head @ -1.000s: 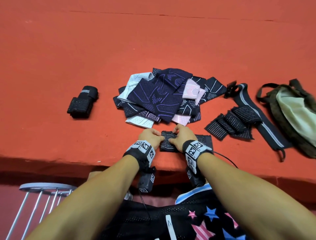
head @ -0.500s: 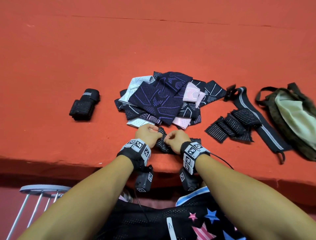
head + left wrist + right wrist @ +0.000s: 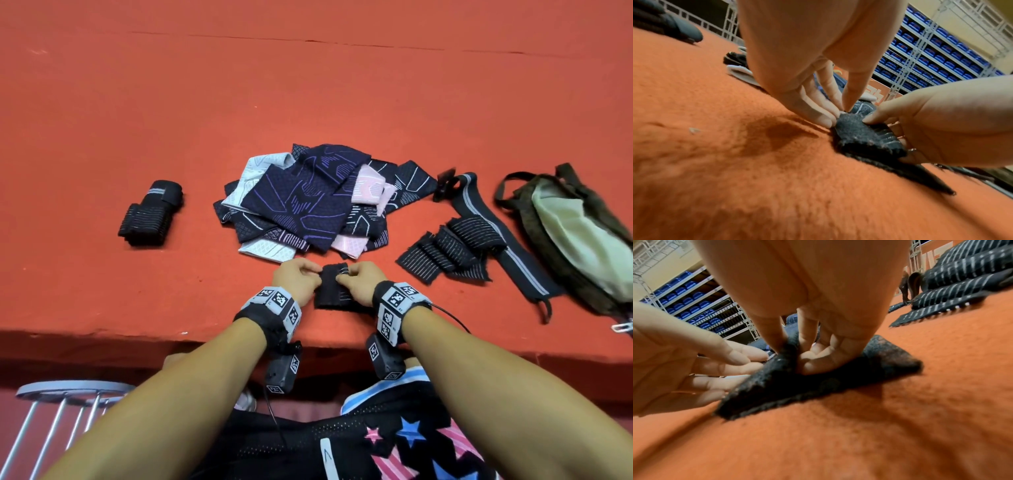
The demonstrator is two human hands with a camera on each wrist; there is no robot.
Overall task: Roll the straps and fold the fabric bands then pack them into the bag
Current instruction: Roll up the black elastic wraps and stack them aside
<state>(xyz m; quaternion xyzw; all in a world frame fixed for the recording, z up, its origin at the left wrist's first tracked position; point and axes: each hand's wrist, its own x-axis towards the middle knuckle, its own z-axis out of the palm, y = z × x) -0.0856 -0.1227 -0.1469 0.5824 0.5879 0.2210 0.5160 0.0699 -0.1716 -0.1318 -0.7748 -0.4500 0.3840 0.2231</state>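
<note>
So the black strap [image 3: 334,286] sits at the near edge of the red table [image 3: 137,102], dead centre between both hands. The left hand [image 3: 297,281] pinches its far end from one side, the right hand [image 3: 359,282] from the other (equally close). Its long axis runs toward the person, so I'd guess rolling goes along that line.

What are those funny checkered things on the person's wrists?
Each bare arm wears a black wristband carrying grey plates printed with black-and-white square codes. Under each wrist hangs a small black camera box with the same codes. A thin black cable runs from the right band. No sleeves, no gloves.
</note>
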